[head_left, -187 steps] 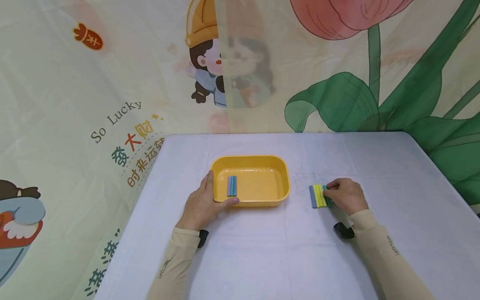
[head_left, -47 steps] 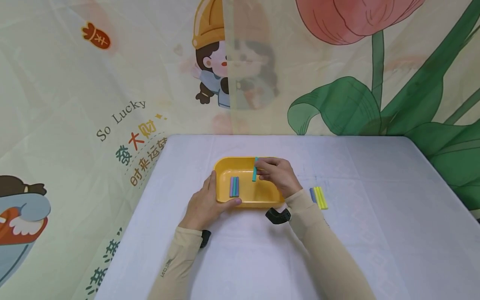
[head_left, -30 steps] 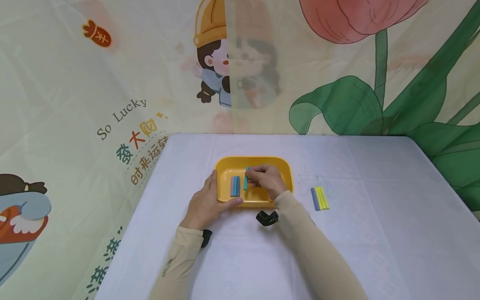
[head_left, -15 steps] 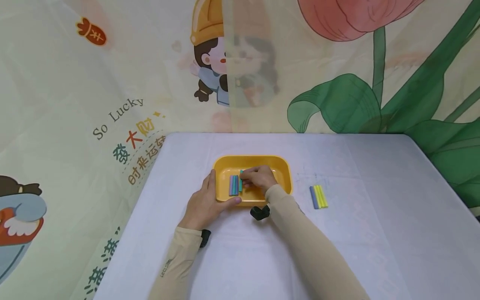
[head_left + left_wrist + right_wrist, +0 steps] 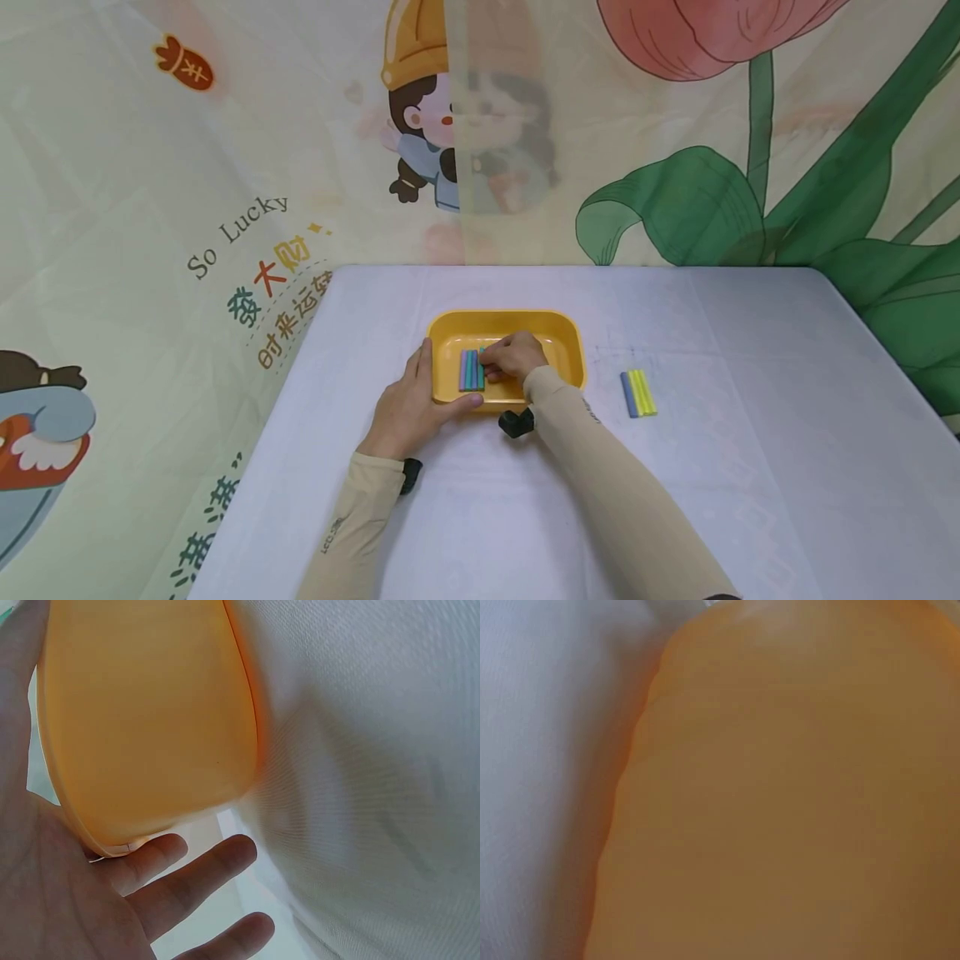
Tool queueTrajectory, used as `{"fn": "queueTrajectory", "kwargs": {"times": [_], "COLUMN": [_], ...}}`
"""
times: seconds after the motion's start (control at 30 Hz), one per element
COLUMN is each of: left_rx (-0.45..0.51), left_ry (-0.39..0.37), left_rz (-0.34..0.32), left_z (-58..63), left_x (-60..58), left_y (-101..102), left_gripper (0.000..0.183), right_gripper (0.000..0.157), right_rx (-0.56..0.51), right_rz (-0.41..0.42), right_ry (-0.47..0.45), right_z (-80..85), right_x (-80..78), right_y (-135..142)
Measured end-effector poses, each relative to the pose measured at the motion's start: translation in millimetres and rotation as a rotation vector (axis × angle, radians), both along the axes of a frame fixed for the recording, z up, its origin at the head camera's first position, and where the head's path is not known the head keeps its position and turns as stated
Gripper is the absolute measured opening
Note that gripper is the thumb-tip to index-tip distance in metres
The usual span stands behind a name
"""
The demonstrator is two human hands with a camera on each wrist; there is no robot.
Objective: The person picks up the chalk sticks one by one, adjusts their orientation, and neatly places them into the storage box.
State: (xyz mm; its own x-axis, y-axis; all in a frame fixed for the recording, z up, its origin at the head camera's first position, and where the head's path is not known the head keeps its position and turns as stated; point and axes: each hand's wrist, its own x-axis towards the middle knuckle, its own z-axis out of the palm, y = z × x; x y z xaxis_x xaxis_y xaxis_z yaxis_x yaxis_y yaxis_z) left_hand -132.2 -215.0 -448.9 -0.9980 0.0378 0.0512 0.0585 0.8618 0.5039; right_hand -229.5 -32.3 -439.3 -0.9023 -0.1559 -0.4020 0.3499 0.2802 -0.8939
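In the head view my right hand (image 5: pixel 514 355) is inside the yellow tray (image 5: pixel 566 350), pinching a teal chalk stick (image 5: pixel 482 385) between thumb and fingers. The stick stands parallel to a row of purple, teal and blue chalk sticks (image 5: pixel 468 371), right at the row's right side. My left hand (image 5: pixel 408 408) rests against the tray's left front corner, thumb along the front wall and fingers along the left end. In the left wrist view its fingers (image 5: pixel 191 889) extend nearly straight past the tray's outer wall. The right wrist view shows only the tray's outer wall (image 5: pixel 780 810) and cloth; the hand is hidden there.
To the right of the tray, one blue and several yellow chalk sticks (image 5: pixel 639 393) lie side by side on the white tablecloth (image 5: pixel 750 417). Faint blue smudges mark the cloth behind them. A printed curtain (image 5: pixel 300 125) hangs behind the table.
My right hand took the teal stick from the group on the cloth, carried it left into the tray and brought it up to the row. My left hand has stayed at the tray's corner.
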Motion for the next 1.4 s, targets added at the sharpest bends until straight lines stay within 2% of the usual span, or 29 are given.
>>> {"fn": "queueTrajectory", "kwargs": {"times": [0.43,0.83,1.23,1.4], "left_rx": [0.005,0.0,0.003,0.012], "left_ry": [-0.01,-0.037,-0.048,-0.042], "left_rz": [0.005,0.008,0.025,0.022], "left_z": [2.7,1.4,2.7,2.4], "left_x": [1.1,1.8,2.3,2.4], "left_y": [2,-1,0,-1], "left_gripper": [0.131,0.13,0.13,0.131], "right_gripper": [0.016,0.022,0.027,0.026], "right_rx": [0.078,0.028,0.111,0.133], "right_rz": [0.009,0.056,0.11,0.126], "right_ry": [-0.01,0.025,0.044,0.086], "right_z": [-5.7,0.7,6.7,10.8], "right_x": [-3.5,6.6,9.3,14.5], "right_y": [-3,2,16,24]}}
